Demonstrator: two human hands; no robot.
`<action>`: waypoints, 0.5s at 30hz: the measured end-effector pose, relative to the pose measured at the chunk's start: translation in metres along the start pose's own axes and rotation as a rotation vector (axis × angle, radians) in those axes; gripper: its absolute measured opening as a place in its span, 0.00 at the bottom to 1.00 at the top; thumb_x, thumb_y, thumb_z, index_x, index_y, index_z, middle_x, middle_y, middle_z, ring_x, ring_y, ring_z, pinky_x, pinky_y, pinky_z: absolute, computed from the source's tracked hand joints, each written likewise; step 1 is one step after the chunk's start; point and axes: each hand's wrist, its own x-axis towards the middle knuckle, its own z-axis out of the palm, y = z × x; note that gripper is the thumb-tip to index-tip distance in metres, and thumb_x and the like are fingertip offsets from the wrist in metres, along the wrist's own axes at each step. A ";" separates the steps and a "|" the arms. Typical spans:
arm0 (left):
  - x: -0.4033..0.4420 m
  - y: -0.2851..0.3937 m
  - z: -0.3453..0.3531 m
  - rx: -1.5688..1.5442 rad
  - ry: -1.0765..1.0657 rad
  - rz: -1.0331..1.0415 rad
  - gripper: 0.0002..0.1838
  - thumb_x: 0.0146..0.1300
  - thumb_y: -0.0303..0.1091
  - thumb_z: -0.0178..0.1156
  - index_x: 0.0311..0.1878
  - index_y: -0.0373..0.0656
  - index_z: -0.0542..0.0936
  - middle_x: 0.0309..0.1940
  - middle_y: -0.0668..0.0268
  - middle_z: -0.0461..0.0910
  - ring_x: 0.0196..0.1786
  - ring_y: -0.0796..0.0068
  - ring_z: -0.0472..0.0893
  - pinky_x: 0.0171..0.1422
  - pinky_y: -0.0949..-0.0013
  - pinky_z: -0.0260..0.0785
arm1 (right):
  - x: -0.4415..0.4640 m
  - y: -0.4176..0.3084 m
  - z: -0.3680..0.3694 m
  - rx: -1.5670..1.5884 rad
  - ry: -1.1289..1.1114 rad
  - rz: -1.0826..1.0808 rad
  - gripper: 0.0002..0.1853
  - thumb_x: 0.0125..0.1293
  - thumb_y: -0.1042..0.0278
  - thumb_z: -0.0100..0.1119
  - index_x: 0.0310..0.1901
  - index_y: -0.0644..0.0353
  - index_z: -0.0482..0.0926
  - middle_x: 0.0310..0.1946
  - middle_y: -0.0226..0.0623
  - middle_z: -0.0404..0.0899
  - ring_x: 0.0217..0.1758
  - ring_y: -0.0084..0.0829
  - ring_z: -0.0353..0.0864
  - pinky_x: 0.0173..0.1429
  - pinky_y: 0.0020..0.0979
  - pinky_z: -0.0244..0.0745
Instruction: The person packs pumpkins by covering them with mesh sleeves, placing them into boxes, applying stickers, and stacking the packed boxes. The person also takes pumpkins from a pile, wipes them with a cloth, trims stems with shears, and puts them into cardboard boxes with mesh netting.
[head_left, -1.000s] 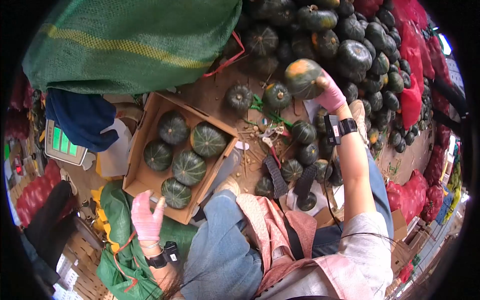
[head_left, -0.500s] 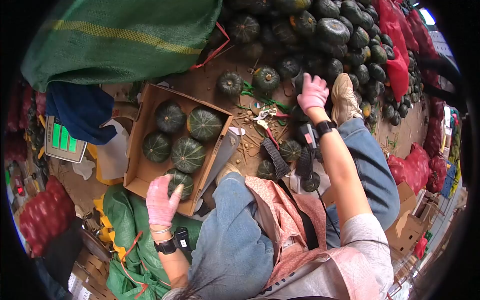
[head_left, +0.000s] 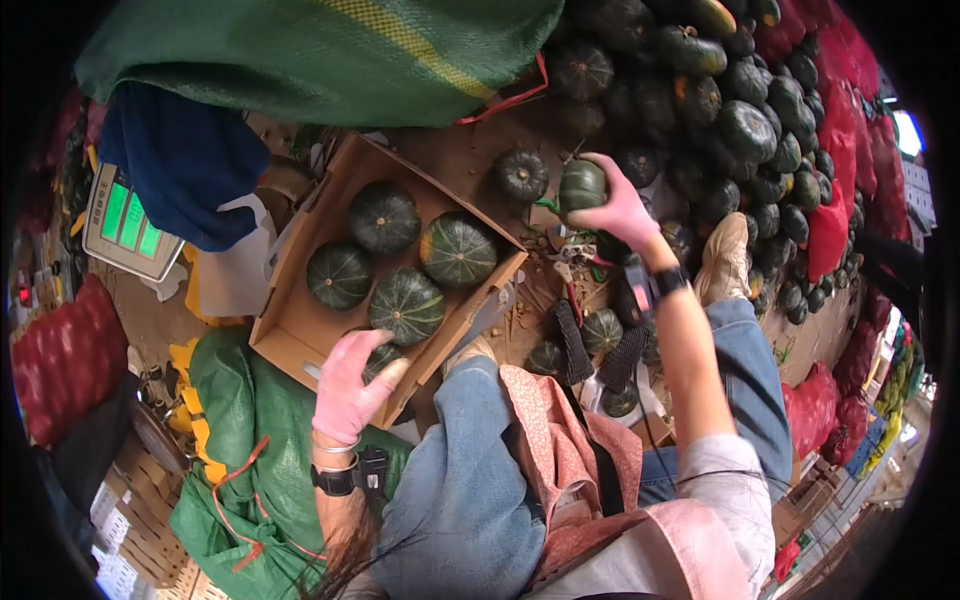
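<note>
My right hand [head_left: 622, 207], in a pink glove, is closed around a small striped green pumpkin [head_left: 582, 186] above the floor, right of the cardboard box [head_left: 288, 325]. My left hand [head_left: 352, 385], also gloved, has its thumb and fingers around the lowest pumpkin [head_left: 381, 361] in the box, covering part of it. Several other pumpkins lie in the box, among them a striped one [head_left: 407, 307] in the middle and one with an orange patch [head_left: 458, 250] at the right. Another small pumpkin [head_left: 521, 176] sits on the floor between the box and my right hand.
A big pile of pumpkins [head_left: 746, 132] fills the upper right. Red-handled pruners [head_left: 569, 276] lie on the floor near strapped dark items. A scale [head_left: 131, 225] with a lit display stands at the left. Green sacks [head_left: 330, 60] lie above and below the box.
My right hand, empty over the floor half a second ago, has moved up and left and now grips a small pumpkin. My left hand has closed further around the box's lowest pumpkin.
</note>
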 end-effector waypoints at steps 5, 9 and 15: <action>0.034 0.030 0.023 -1.208 -0.346 -0.214 0.51 0.48 0.24 0.67 0.72 0.47 0.48 0.64 0.52 0.61 0.60 0.63 0.71 0.59 0.61 0.70 | -0.068 -0.038 0.077 0.991 -0.369 -0.138 0.59 0.37 0.53 0.79 0.68 0.63 0.53 0.65 0.46 0.62 0.67 0.39 0.64 0.71 0.40 0.59; 0.055 0.027 0.056 -1.646 -0.341 -0.146 0.47 0.48 0.37 0.72 0.69 0.45 0.56 0.61 0.60 0.66 0.61 0.68 0.70 0.65 0.63 0.66 | -0.076 -0.057 0.099 0.224 -0.348 -0.371 0.31 0.56 0.67 0.60 0.62 0.65 0.66 0.59 0.41 0.69 0.64 0.37 0.68 0.69 0.35 0.58; 0.047 0.005 0.037 -0.831 0.139 -0.054 0.36 0.50 0.36 0.70 0.63 0.39 0.66 0.51 0.60 0.76 0.54 0.70 0.76 0.61 0.68 0.67 | -0.099 0.012 0.070 0.048 0.438 0.087 0.23 0.58 0.69 0.59 0.57 0.61 0.70 0.54 0.39 0.74 0.57 0.32 0.73 0.59 0.30 0.69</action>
